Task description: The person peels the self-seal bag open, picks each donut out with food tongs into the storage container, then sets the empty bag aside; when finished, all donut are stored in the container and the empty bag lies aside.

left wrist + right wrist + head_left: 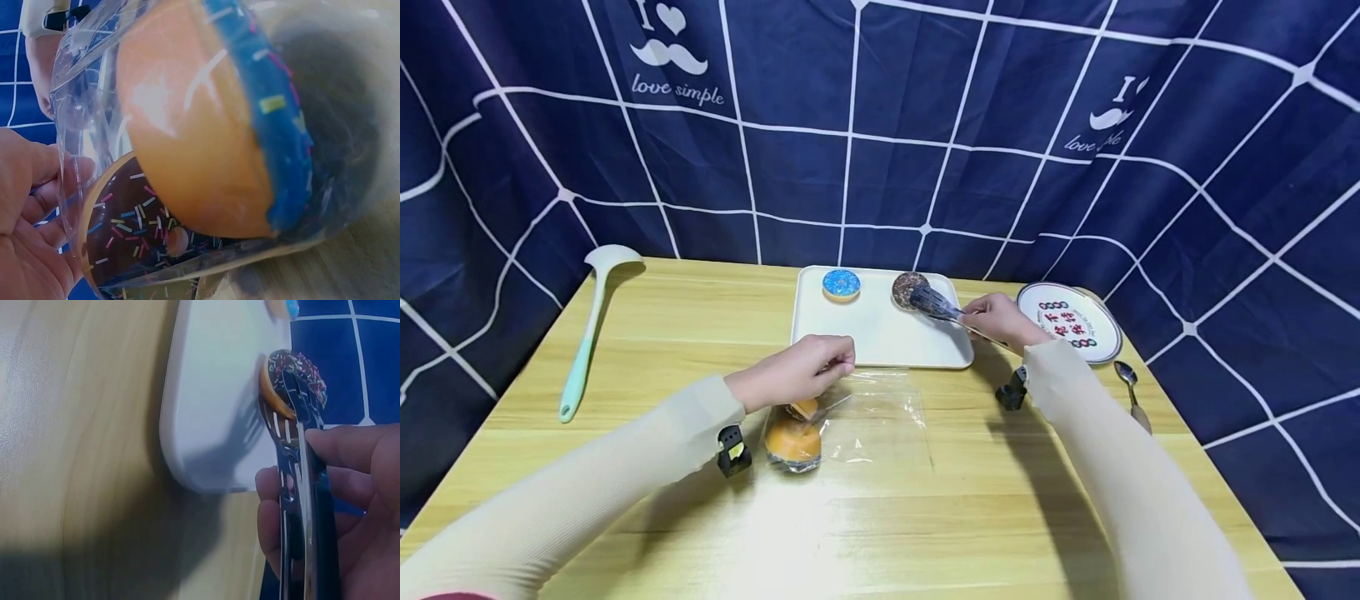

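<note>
My right hand (pixel 1000 319) holds metal serving tongs (pixel 300 506) with slotted heads. The tong heads are on either side of a chocolate doughnut (pixel 907 287) with sprinkles, at the right end of the white tray (pixel 880 342). A blue-iced doughnut (pixel 841 283) lies at the tray's back left. In front of the tray, my left hand (pixel 801 367) grips the clear plastic bag (pixel 872 421), its fingers partly behind the film in the left wrist view. Inside the bag are a blue-iced doughnut (pixel 194 137) and a chocolate doughnut (pixel 128 228) with sprinkles.
A ladle (pixel 587 342) with a mint handle lies on the left of the wooden table (pixel 880 533). A white plate (pixel 1101 329) with red writing and a spoon (pixel 1129 379) are on the right. Dark blue curtain (pixel 797 158) hangs around the back and sides.
</note>
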Available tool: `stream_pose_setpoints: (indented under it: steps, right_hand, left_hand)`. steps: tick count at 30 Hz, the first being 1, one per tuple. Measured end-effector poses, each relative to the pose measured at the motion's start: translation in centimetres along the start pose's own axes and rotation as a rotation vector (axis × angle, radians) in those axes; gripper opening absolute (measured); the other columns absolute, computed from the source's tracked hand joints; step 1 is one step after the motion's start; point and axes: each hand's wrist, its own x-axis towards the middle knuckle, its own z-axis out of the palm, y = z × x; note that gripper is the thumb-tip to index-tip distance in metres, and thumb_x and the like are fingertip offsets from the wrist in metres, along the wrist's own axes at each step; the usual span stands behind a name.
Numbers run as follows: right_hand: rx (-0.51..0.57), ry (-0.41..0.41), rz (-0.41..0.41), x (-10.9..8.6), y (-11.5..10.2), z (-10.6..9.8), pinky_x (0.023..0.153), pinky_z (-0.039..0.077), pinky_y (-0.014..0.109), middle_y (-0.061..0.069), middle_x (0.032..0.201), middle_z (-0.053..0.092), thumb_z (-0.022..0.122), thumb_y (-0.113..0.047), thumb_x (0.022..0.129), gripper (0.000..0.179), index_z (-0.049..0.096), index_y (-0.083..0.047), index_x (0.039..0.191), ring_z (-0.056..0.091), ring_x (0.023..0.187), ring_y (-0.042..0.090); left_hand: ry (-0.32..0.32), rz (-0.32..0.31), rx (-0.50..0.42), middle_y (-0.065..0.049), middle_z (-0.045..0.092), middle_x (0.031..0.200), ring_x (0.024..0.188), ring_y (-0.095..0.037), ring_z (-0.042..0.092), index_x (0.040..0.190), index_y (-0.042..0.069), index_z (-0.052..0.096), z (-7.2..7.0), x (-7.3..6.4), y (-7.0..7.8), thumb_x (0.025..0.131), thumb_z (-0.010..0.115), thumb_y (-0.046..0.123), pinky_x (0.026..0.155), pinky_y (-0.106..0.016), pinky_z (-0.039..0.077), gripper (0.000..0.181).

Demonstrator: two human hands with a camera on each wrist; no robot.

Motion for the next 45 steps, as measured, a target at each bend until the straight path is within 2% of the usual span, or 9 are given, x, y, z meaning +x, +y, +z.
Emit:
stream_pose_setpoints:
  steps: [13,20,28,35,41,45]
  right_hand:
    - [-0.035,0.008,0.012,0.4,-0.4,0.8,0.056,0.046,0.022,-0.003,0.065,0.063,0.059,-0.009,0.103,0.033,0.066,0.015,0.124,0.053,0.057,0.006]
    - [-0.057,0.035,0.022,0.5,-0.3,0.9,0.053,0.040,0.021,-0.006,0.060,0.058,0.057,-0.011,0.102,0.033,0.068,0.013,0.122,0.049,0.055,0.006]
    - [-0.063,0.069,0.023,0.5,-0.1,0.9,0.054,0.039,0.021,-0.003,0.059,0.056,0.056,-0.011,0.103,0.030,0.067,0.015,0.113,0.046,0.053,0.007]
    - [-0.045,0.091,0.028,0.6,0.2,1.0,0.053,0.040,0.021,-0.004,0.063,0.057,0.055,-0.011,0.103,0.033,0.066,0.014,0.123,0.047,0.055,0.007]
    - [-0.081,0.147,-0.043,0.6,0.8,1.1,0.056,0.041,0.020,-0.005,0.067,0.059,0.057,-0.012,0.103,0.032,0.068,0.013,0.119,0.049,0.059,0.006]
    - [-0.131,0.222,-0.150,-0.1,1.1,0.8,0.062,0.043,0.020,0.010,0.084,0.068,0.059,-0.012,0.101,0.028,0.072,0.010,0.115,0.052,0.068,0.006]
  left_hand:
    - [-0.011,-0.014,0.003,0.003,0.052,0.079,0.075,-0.009,0.048,0.091,0.010,0.059,0.1,-0.3,0.1,0.105,0.059,0.007,0.070,-0.025,0.044,0.015]
    - [-0.010,-0.011,0.007,0.003,0.052,0.079,0.075,-0.010,0.048,0.091,0.010,0.059,0.2,-0.4,0.3,0.105,0.059,0.008,0.070,-0.025,0.044,0.015]
    - [-0.015,-0.004,0.008,0.003,0.051,0.078,0.075,-0.009,0.047,0.090,0.010,0.058,0.4,-0.4,0.1,0.105,0.058,0.006,0.070,-0.025,0.043,0.015]
    - [-0.016,-0.003,0.011,0.003,0.052,0.079,0.075,-0.009,0.048,0.091,0.010,0.059,0.5,-0.3,0.0,0.105,0.058,0.007,0.070,-0.025,0.044,0.015]
    - [-0.018,0.002,0.016,0.003,0.051,0.079,0.075,-0.010,0.048,0.091,0.010,0.059,0.6,-0.2,0.1,0.105,0.058,0.006,0.071,-0.025,0.043,0.015]
    - [-0.015,0.008,0.018,0.003,0.051,0.079,0.075,-0.010,0.048,0.091,0.011,0.058,0.7,-0.2,0.0,0.106,0.058,0.007,0.071,-0.026,0.043,0.015]
